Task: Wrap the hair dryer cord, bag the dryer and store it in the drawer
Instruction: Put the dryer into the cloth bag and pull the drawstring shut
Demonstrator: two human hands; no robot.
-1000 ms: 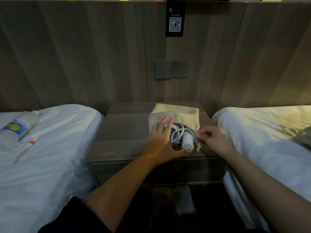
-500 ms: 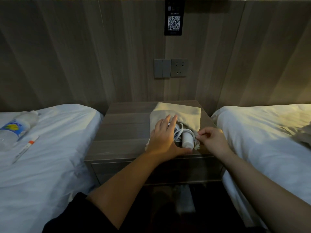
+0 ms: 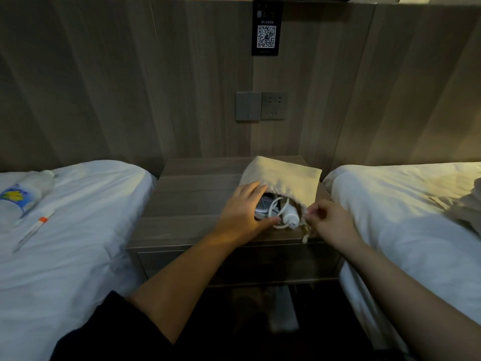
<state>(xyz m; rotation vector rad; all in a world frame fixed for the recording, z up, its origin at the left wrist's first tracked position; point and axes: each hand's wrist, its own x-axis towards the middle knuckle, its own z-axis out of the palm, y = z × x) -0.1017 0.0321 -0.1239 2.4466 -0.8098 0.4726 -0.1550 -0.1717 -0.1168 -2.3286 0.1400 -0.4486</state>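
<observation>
Wall panel (image 3: 104,87): wood grain, fills the whole back of your view

Left bed (image 3: 78,243) and right bed (image 3: 390,204): white sheets, one either side of the tabletop

Tabletop (image 3: 187,204): wooden nightstand top between the beds, right in front of you

Drawer (image 3: 260,264): dark front just below the tabletop edge, closed

Bag (image 3: 283,178): beige cloth, lying flat on the right half of the tabletop, mouth towards you

Water bottle (image 3: 18,199): clear plastic, blue and yellow label, lying on the left bed

Left hand (image 3: 242,217): yours, laid over the hair dryer at the bag's mouth; fingers (image 3: 250,190) nearly straight with the tips at the cloth rim, thumb stretched along the near side by the cord

Right hand (image 3: 330,222): yours, at the right corner of the bag's mouth; fingers (image 3: 316,208) curled and pinching the cloth edge

QR placard (image 3: 266,29): black, high on the wall panel

Switch (image 3: 248,106) and socket (image 3: 273,105): grey, side by side above the tabletop

Hair dryer (image 3: 264,204): white, partly inside the bag; grille and handle end show at the mouth

Pen (image 3: 33,227): white with an orange band, near the water bottle

Cord (image 3: 279,207): white, looped around the hair dryer

Drawstring (image 3: 305,234): beige, dangling at the tabletop's front edge under your right hand
</observation>
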